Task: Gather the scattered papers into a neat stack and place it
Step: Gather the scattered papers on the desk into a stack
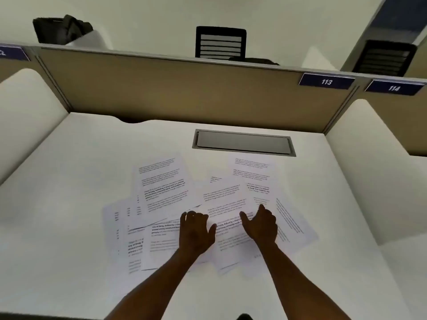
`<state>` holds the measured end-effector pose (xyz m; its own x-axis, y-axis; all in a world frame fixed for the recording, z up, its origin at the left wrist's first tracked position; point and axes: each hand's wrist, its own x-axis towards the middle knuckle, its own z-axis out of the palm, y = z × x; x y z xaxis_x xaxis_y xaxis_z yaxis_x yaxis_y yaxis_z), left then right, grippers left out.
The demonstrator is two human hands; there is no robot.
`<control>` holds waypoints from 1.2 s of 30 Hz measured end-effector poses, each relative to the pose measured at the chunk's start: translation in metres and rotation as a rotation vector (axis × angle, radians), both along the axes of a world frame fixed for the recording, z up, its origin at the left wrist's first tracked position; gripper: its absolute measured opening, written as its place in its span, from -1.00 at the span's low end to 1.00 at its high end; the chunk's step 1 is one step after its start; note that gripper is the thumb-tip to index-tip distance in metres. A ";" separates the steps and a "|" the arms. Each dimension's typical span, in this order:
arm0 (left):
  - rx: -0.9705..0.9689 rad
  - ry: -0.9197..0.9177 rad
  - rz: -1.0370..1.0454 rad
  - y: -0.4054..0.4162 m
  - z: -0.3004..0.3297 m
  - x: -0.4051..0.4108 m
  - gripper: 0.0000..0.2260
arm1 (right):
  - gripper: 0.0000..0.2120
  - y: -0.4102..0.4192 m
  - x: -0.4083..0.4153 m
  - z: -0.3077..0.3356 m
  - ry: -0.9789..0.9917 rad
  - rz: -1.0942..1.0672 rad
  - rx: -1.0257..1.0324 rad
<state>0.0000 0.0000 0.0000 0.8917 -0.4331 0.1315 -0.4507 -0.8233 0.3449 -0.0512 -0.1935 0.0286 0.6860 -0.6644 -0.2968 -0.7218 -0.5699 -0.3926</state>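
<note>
Several printed white papers [161, 188] lie scattered and overlapping across the middle of a white desk [69, 169], fanned from lower left to right. One sheet [253, 174] sits farthest back on the right. My left hand [195, 232] rests palm down on the sheets near the centre, fingers slightly curled. My right hand [261, 225] lies just to its right on the same overlapping sheets, fingers spread. Neither hand grips a sheet that I can see.
A grey cable-tray lid [243, 143] is set into the desk behind the papers. A tan partition [184, 88] closes the back, with white side dividers [25, 100] left and right. Number plates 113 [326, 82] and 114 hang on it. Chairs stand beyond.
</note>
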 end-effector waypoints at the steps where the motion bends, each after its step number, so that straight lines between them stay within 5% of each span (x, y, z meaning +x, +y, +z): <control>1: 0.038 0.007 -0.013 -0.002 -0.004 -0.002 -0.64 | -0.20 -0.002 -0.001 -0.001 0.018 0.016 -0.004; 10: 0.350 0.254 -0.073 -0.003 -0.026 -0.020 -0.37 | -0.22 -0.011 -0.002 -0.020 0.080 0.112 -0.068; 21: 0.232 0.265 -0.126 0.008 -0.031 -0.018 -0.39 | -0.34 -0.039 0.006 -0.019 0.005 -0.055 0.238; 28: 0.079 0.316 -0.178 0.025 -0.037 -0.024 -0.35 | -0.30 -0.021 -0.018 -0.026 0.038 0.080 0.019; 36: -0.045 0.387 -0.206 0.027 -0.039 -0.034 -0.24 | -0.24 -0.023 -0.021 -0.021 -0.023 0.008 0.102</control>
<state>-0.0337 0.0274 -0.0393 0.7748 -0.6082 -0.1727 -0.4341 -0.7103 0.5541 -0.0725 -0.2166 0.0080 0.6987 -0.6258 -0.3467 -0.7075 -0.5321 -0.4652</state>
